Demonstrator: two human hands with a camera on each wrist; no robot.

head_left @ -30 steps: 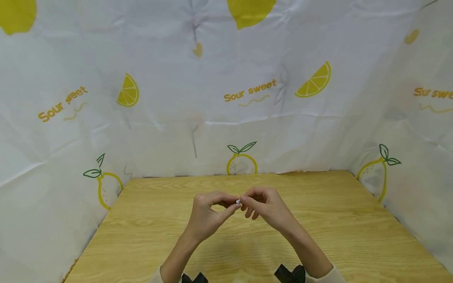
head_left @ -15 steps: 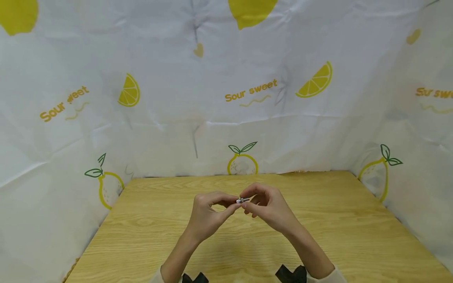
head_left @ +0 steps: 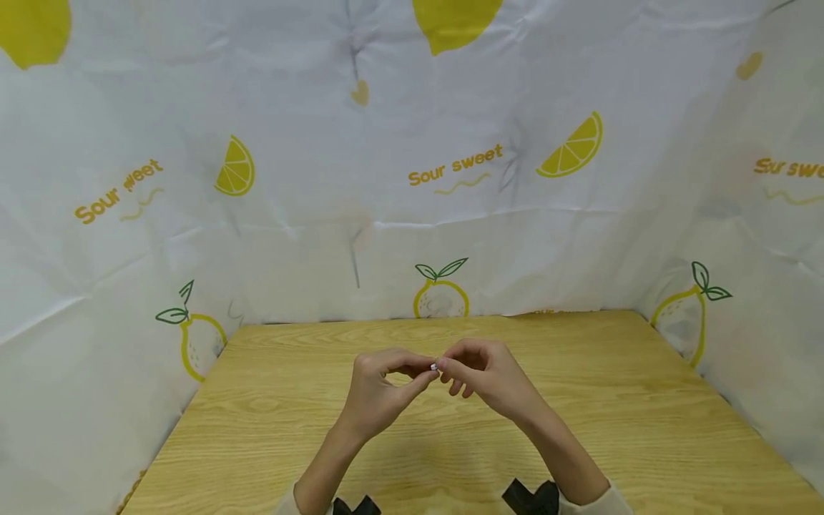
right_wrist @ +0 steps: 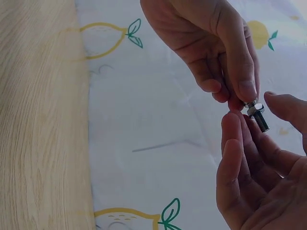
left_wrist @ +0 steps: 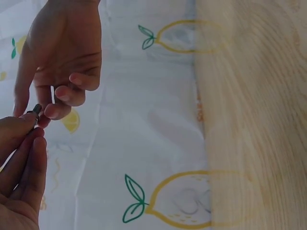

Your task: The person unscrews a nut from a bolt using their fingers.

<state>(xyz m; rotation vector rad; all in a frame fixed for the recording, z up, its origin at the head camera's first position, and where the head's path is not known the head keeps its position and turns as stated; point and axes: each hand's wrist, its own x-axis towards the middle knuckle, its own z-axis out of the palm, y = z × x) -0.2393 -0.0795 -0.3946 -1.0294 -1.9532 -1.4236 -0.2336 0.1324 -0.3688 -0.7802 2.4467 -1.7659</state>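
A small metal bolt with a nut [right_wrist: 256, 109] on it is held between the two hands, its threaded end bare in the right wrist view. At the bolt's head, the left hand [head_left: 380, 393] [left_wrist: 21, 167] [right_wrist: 211, 43] pinches it between thumb and fingers. The right hand [head_left: 492, 379] [left_wrist: 64, 52] [right_wrist: 268, 172] has its fingers curled about the nut, thumb on the other side; a small gap shows beside that thumb in the right wrist view. From the head, only a pale bit of the bolt [head_left: 434, 367] shows, the rest hidden by fingertips.
Below the hands lies a light wooden table [head_left: 257, 429]. White cloth [head_left: 309, 179] printed with lemons and lettering stands behind it and along both sides. Dark straps [head_left: 531, 497] show near the sleeves at the bottom edge.
The right hand's fingers and thumb opened away from the bolt half a second ago, baring its shaft, and have come back in around it. The left hand has barely moved.
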